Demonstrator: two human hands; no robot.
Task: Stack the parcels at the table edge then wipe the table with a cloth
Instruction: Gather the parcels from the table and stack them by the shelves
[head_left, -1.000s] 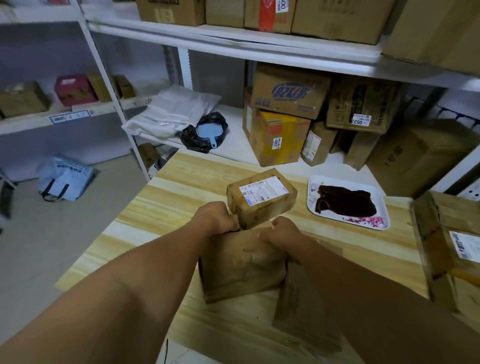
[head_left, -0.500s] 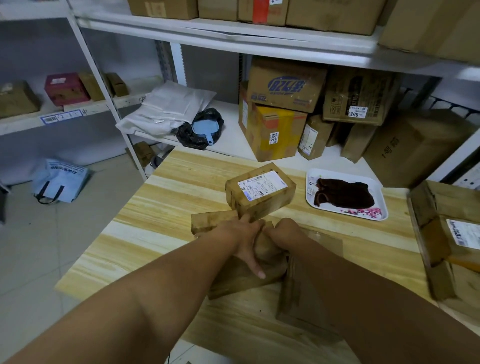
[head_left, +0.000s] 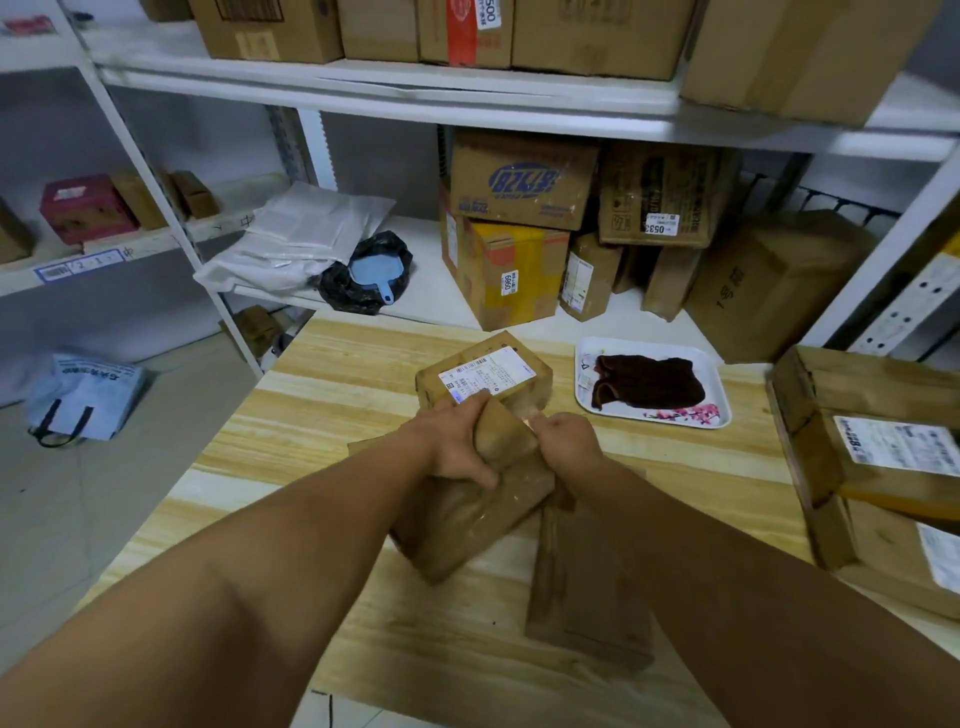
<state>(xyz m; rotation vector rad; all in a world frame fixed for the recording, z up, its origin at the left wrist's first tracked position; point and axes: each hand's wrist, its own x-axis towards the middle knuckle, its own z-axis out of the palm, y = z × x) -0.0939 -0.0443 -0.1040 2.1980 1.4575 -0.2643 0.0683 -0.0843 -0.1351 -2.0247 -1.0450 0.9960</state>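
Since half a second ago the brown paper parcel (head_left: 475, 512) has been tipped up: its far end now rises off the worktop (head_left: 322, 415) between both hands, whereas it lay flatter then. The left hand (head_left: 457, 447) grips that raised end from the left, fingers curled over its top edge and thumb down its near face. The right hand (head_left: 566, 439) pinches the same end from the right, though how far its fingers wrap is hidden. Just behind the hands sits a labelled cardboard box (head_left: 488, 376), touching or nearly touching the raised parcel. A flat brown parcel (head_left: 584, 577) lies on the worktop under the right forearm, and a stack of larger labelled boxes (head_left: 878, 467) stands at the right edge. A white tray (head_left: 719, 415) with a dark brown cloth (head_left: 647, 387) rests beyond.

The gripped parcel looks soft-wrapped and creased, probably light and somewhat yielding, so it may sag if carried by one end; holding both long sides would be steadier. Its taped paper skin appears slightly glossy and could slip under a loose grasp.
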